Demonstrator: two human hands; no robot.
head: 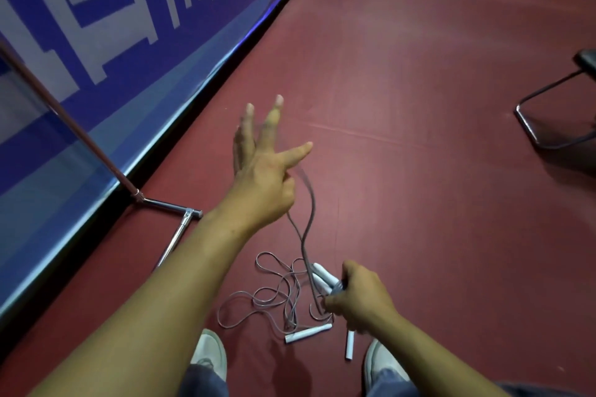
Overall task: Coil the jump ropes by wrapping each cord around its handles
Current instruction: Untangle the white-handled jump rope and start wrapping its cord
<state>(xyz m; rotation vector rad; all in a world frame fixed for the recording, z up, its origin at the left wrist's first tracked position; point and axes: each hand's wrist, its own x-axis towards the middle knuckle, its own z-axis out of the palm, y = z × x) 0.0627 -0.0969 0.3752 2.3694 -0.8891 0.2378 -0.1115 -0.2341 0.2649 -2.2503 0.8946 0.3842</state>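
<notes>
Over red sports flooring (419, 106), your right hand (361, 296) is gripping paired white handles (325, 277) while your splayed left hand (261, 177) is lifting the grey cord (308, 213), likely needing a taut wrap next.

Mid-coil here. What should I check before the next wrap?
1. Right hand grips the handles: ok.
2. Cord runs from the handles up to the left hand: ok.
3. Left hand's hold on the cord: cannot tell; fingers are spread, and the cord is blurred at the thumb.
4. Cord free of the tangle on the floor: cannot tell; they overlap in view.
5. Second rope coiled: not ok; floor handles lie loose.
</notes>
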